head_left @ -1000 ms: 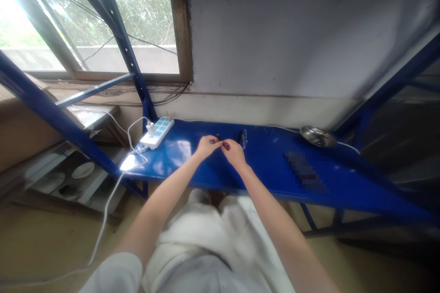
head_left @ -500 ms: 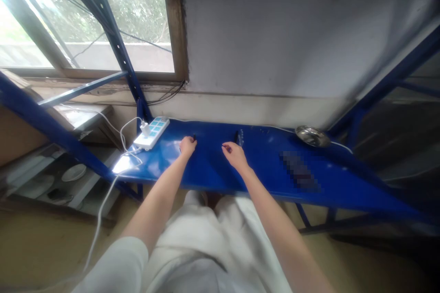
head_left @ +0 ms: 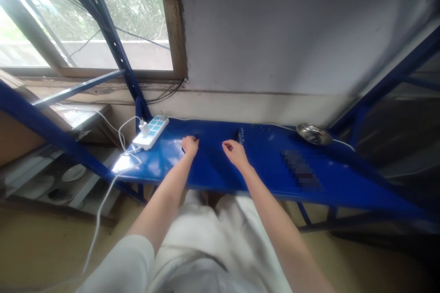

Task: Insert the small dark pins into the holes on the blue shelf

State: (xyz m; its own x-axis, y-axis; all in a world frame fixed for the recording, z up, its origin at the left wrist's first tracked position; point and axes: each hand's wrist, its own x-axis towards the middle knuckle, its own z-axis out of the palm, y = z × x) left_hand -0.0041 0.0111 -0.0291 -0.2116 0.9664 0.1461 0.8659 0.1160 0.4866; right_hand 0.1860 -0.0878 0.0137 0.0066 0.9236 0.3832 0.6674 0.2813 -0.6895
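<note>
And here's the left hand gripping a small dark item above the tabletop, not released! The right hand pinches, contents unclear, beside the clear knobbed strip. Hands apart; whether anything is finished, I can't tell.

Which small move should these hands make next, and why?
Probably bring the left hand toward the right hand: a small dark object shows at the left fingers, the right fingertips look pinched together, and blue tabletop lies between the hands.
</note>
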